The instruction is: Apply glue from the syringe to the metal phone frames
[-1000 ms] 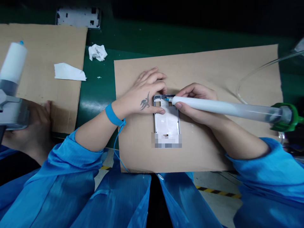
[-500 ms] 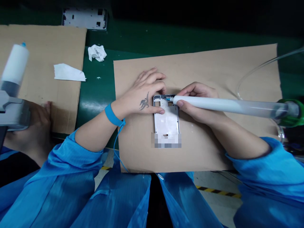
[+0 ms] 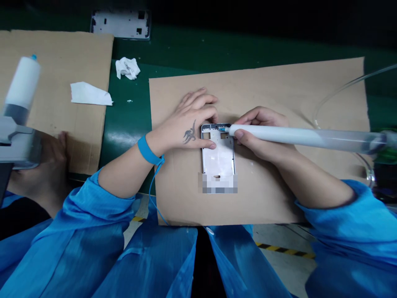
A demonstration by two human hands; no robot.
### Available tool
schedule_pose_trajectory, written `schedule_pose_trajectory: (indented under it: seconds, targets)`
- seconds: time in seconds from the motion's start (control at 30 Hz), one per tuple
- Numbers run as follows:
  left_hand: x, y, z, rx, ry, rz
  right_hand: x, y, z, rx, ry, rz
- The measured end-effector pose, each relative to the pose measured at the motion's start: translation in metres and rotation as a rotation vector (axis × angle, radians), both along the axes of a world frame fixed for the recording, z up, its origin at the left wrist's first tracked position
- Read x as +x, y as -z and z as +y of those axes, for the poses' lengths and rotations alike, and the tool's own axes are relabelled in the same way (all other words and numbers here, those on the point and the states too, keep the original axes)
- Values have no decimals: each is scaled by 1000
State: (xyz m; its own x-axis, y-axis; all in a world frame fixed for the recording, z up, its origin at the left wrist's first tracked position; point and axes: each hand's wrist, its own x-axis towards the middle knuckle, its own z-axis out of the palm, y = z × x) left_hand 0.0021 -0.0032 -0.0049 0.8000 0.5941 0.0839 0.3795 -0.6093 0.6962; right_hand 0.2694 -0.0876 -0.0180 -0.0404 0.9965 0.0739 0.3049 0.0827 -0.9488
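Note:
A silver phone frame with a dark top edge lies on the cardboard sheet in front of me; its lower end is pixelated. My left hand, a blue wrist strap behind it, grips the frame: the thumb rests on its face and the index finger is at its top edge. In my right hand is a long dispensing syringe filled with white material. It lies almost level, its blue tip over the upper part of the frame. Whether the tip touches the metal I cannot tell.
Under the frame is a cardboard sheet on a green table. Clear tubing curves at the right. Another person's hand is at far left, beside a second syringe. Crumpled tissue, white paper and another frame lie beyond.
The syringe and my right hand have shifted slightly to the right. The far frame at the back has slid right. My left hand keeps its hold on the phone frame.

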Motion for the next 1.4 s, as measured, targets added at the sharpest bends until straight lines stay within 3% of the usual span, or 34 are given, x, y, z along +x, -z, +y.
schedule_pose_trajectory:
  seconds: [1.07,1.4]
  targets:
    - [0,-2,-1,-27,1,-9,-2,0,2,2,52,-20]
    - [0,-1,0,-21,5,-14,-10,-9,0,38,-5,-23]
